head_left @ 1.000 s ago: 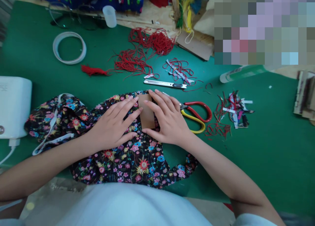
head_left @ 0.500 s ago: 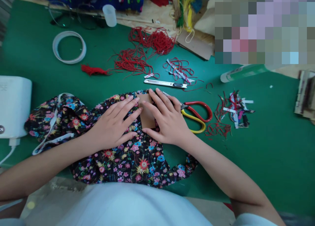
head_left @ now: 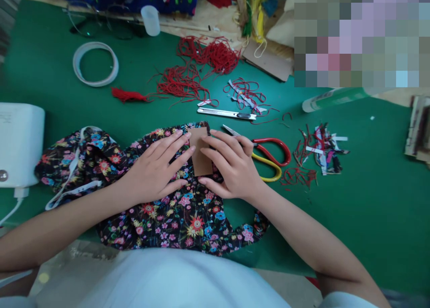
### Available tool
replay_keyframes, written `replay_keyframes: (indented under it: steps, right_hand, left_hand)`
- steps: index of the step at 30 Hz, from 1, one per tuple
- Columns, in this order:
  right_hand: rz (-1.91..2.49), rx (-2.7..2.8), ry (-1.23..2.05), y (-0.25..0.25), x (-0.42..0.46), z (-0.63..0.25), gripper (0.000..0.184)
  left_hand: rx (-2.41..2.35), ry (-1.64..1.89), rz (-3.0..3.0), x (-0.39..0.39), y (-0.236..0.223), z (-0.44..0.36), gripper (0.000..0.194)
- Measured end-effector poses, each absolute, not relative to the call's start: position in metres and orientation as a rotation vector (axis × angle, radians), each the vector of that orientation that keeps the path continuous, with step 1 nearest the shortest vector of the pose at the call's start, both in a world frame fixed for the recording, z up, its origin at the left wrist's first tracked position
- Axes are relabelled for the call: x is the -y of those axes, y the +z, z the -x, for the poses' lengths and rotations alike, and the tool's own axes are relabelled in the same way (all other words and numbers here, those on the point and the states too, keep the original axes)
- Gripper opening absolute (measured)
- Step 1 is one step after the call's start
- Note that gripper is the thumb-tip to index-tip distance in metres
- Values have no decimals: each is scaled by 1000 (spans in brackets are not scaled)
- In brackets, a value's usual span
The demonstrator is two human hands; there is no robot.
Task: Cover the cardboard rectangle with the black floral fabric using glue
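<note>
A small brown cardboard rectangle (head_left: 200,158) lies on dark floral fabric (head_left: 178,218), close to the fabric's far edge. My left hand (head_left: 157,167) rests on the cloth with its fingers spread, the fingertips at the card's left edge. On the other side is my right hand (head_left: 233,164), its fingers apart and slightly bent at the card's right edge. Scissors (head_left: 270,151) with one red and one yellow handle lie just beyond the right hand, which covers part of them. Above the fabric is a utility knife (head_left: 226,114).
Red thread (head_left: 184,82) lies in heaps farther back, near a red tassel (head_left: 129,94) and a white tape ring (head_left: 96,64). At the left stands a white device (head_left: 22,142) with a cable. Thread and paper scraps (head_left: 324,149) are on the right, below a green-and-clear tube (head_left: 332,98).
My right hand has shifted a little right and its fingers have bent, uncovering more of the card, the fabric's corner and the scissors' blade tip. The left hand has stayed put.
</note>
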State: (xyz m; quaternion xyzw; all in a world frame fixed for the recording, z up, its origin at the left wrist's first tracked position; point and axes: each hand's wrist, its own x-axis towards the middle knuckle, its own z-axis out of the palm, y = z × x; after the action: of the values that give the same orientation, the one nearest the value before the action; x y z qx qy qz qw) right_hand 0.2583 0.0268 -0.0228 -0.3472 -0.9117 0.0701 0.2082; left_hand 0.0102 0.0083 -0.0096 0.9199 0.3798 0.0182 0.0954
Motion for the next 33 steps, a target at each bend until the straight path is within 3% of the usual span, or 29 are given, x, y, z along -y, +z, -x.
replay_keyframes:
  steps: [10,20,33]
  right_hand:
    - [1013,2492,203,-19,-26,-257,52]
    - [1032,2471,214,-22,-27,-258,36]
    - [1157,2505,172,-24,-25,-257,38]
  left_hand:
    - [-1132,67,-2718,-9,-8,-11,67]
    - [-1118,55,-2701,-9,-7,-10,66]
    - [-1144,64,-2619,-9,-8,-10,68]
